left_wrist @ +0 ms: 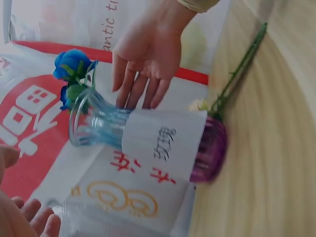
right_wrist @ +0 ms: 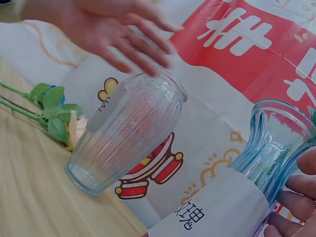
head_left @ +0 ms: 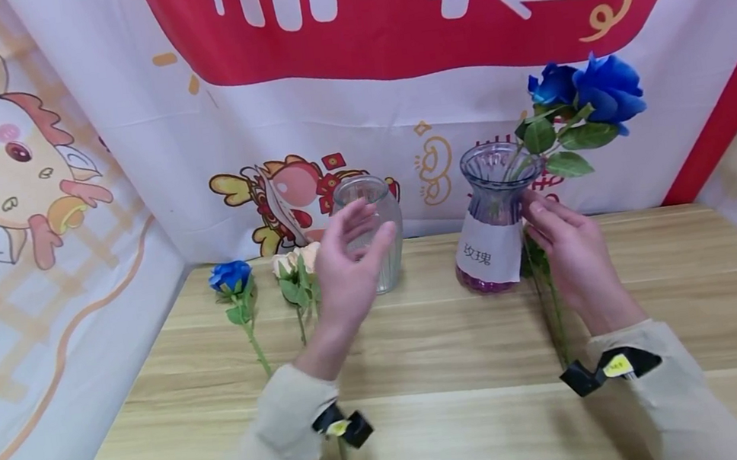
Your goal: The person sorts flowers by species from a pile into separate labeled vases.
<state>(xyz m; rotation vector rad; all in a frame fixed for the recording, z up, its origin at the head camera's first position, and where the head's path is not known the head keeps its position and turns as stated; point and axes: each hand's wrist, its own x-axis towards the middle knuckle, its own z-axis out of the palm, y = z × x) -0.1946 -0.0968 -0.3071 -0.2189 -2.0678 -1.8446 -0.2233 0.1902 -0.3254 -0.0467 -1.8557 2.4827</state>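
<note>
A waisted glass vase (head_left: 493,207), blue above and purple at its base, stands at the back right with a white paper label (left_wrist: 165,143) bearing handwritten characters. Blue roses (head_left: 607,93) with green leaves lean out over its right rim. Close against the vase's right side is my right hand (head_left: 572,255), fingers extended and not wrapped round it; whether they touch the glass I cannot tell. My left hand (head_left: 348,263) is held in the air with fingers spread, before a clear ribbed vase (right_wrist: 131,128). Nothing is in its grasp.
On the wooden table (head_left: 447,420) at left lie a blue rose (head_left: 231,277) and pale roses (head_left: 286,265), their stems toward me. Another green stem (left_wrist: 242,69) with a pale bloom lies right of the labelled vase. A printed cloth (head_left: 397,127) hangs behind.
</note>
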